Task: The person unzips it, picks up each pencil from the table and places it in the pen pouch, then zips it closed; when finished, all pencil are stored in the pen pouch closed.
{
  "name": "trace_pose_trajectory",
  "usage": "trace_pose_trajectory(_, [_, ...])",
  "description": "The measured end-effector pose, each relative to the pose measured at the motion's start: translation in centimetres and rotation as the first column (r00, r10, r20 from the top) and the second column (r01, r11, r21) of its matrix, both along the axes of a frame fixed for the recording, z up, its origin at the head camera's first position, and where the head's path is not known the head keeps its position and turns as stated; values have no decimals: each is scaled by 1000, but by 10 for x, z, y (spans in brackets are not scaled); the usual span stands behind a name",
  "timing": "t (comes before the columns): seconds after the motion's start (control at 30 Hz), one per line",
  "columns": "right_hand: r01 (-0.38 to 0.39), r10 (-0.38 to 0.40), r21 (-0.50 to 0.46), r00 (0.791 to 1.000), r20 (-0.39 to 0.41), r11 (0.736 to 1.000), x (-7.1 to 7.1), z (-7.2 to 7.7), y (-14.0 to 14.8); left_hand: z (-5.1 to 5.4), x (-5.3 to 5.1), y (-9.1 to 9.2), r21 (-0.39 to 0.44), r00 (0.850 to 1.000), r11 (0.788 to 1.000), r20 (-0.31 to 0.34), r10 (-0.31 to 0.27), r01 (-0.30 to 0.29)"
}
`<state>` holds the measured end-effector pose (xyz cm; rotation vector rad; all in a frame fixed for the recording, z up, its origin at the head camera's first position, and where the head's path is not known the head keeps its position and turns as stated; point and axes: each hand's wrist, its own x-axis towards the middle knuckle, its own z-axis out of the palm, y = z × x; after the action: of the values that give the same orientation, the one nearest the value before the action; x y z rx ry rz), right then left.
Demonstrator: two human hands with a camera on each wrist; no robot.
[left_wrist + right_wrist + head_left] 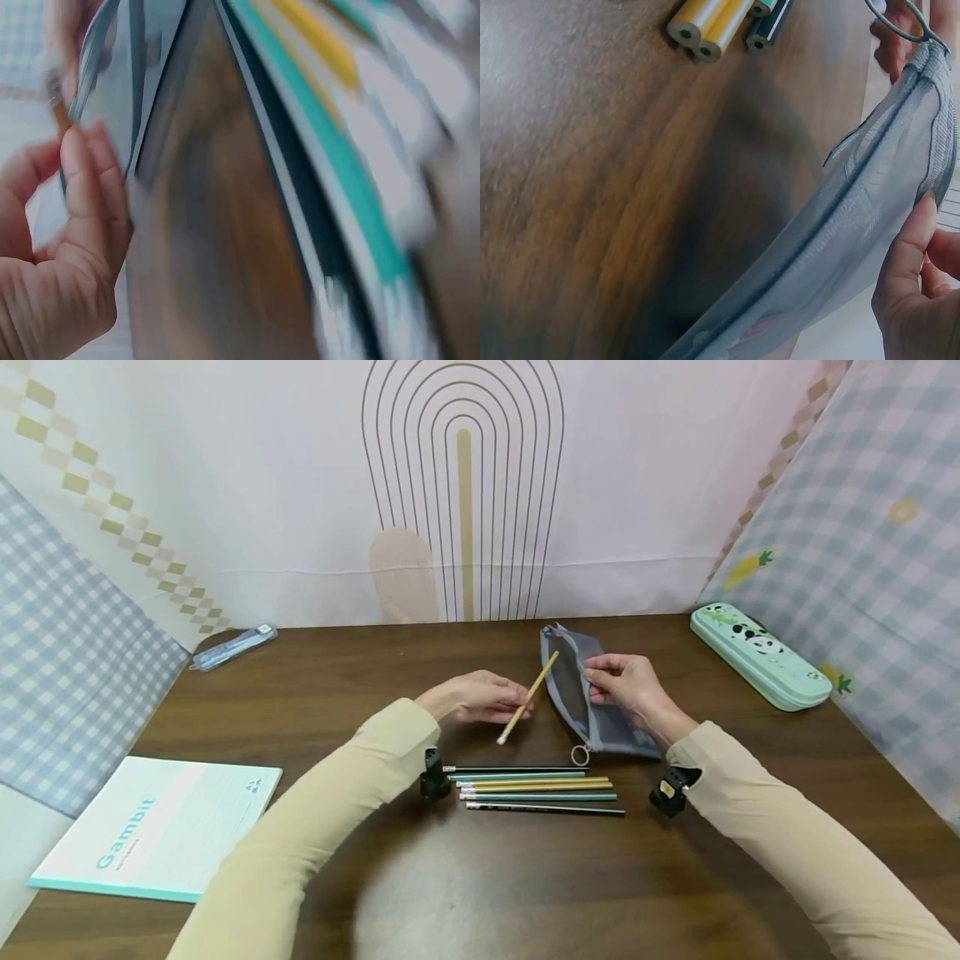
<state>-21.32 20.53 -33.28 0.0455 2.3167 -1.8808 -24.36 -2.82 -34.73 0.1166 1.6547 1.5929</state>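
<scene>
My left hand [487, 695] pinches a yellow pencil [528, 697] with a white eraser end, slanted so its upper end overlaps the mouth of a grey mesh zipper pouch [618, 727]. With thumb and fingers, my right hand [628, 685] grips the pouch's right zipper edge; the pouch gapes open. In the right wrist view the pouch [840, 225] looks see-through, and a ring hangs from its zipper. Just in front of the pouch, several pencils [540, 797] in black, teal and yellow lie side by side on the table. Blur softens the pencils in the left wrist view.
A pale notebook [172, 827] lies at the left of the brown table [465, 893]. Toward the back left is a small blue packet [234, 647]. A mint panda pencil case [761, 656] sits at the back right. Patterned cloth [300, 485] hangs behind and along both sides.
</scene>
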Motion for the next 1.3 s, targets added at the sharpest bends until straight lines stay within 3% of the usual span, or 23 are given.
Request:
trace_pose_trajectory(0.07, [-4,4,-1,1000,3,1000,1,-1,-2,-2,1,15,63,993,993,75,91,-96])
trace_pose_trajectory(0.17, [-12,12,14,1000,9,1000,1,-2,-4,-5,1,36,103,972,972,130,197,-211])
trace_pose_trajectory(0.37, [-22,21,51,999,29,998,0,-2,-6,-5,2,63,82,943,942,97,319,-327])
trace_pose_trajectory(0.57, [-31,30,40,999,34,999,0,-2,-6,-6,6,77,64,929,927,45,367,-369])
trace_pose_trajectory(0.77, [-31,30,32,999,33,999,1,-3,-6,-7,10,78,29,940,940,-5,340,-340])
trace_pose_trajectory(0.93, [-16,16,32,1000,1,999,0,-3,-4,-3,13,59,29,963,968,-98,249,-248])
trace_pose_trajectory(1.03, [-3,3,21,1000,-11,1000,0,-2,-2,-2,16,39,-28,982,993,-158,107,-113])
trace_pose_trajectory(1.1, [4,-4,18,1000,-12,1000,-1,-2,0,-3,20,25,-112,979,994,-201,-28,6])
trace_pose_trajectory(1.13, [6,-6,20,1000,-14,1000,-1,-2,1,-3,22,18,-156,970,985,-221,-102,68])
trace_pose_trajectory(1.2, [13,-13,24,1000,-16,1000,-1,-1,2,-5,26,8,-239,938,954,-253,-238,178])
trace_pose_trajectory(1.23, [16,-16,23,1000,-16,1000,-1,-1,2,-6,28,3,-273,915,936,-272,-297,222])
trace_pose_trajectory(1.3, [17,-17,24,1000,-16,1000,0,-1,3,-8,32,-3,-337,855,898,-336,-395,283])
